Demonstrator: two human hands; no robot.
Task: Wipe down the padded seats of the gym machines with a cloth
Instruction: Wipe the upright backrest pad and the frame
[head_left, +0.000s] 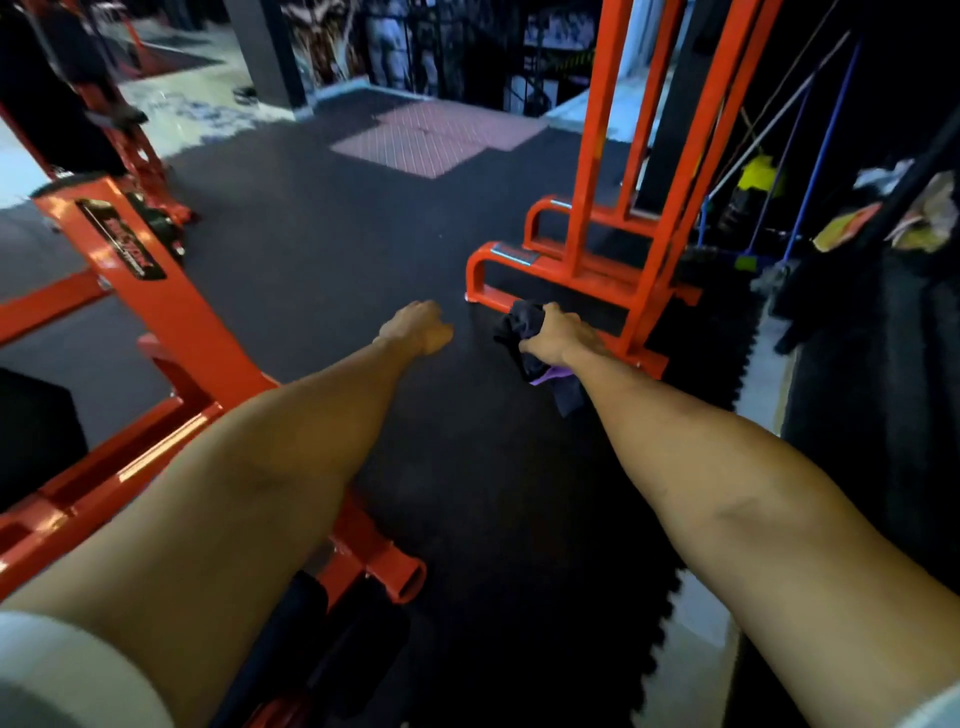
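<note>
A: Where is the cloth?

B: The right hand (558, 338) has its fingers curled round a crumpled dark cloth with a purple edge (524, 322). It is far out over the black rubber floor (322, 249), just beside the base of the orange steel upright frame (597, 249) on the right.

A: And the other hand?

B: The left hand (418, 327) is loosely curled and holds nothing.

A: Is there any padding under the cloth?

B: No. The black flat pad (36, 421) sits at the left edge, behind the slanted orange steel beam (156, 312), and the black padded rollers (306, 608) are near, at the bottom. The edge cuts off the pad, so I can't tell its long axis.

A: So what next?

B: I think the cloth hand must come back near and across to the left. The left arm is on the nearer side.
</note>
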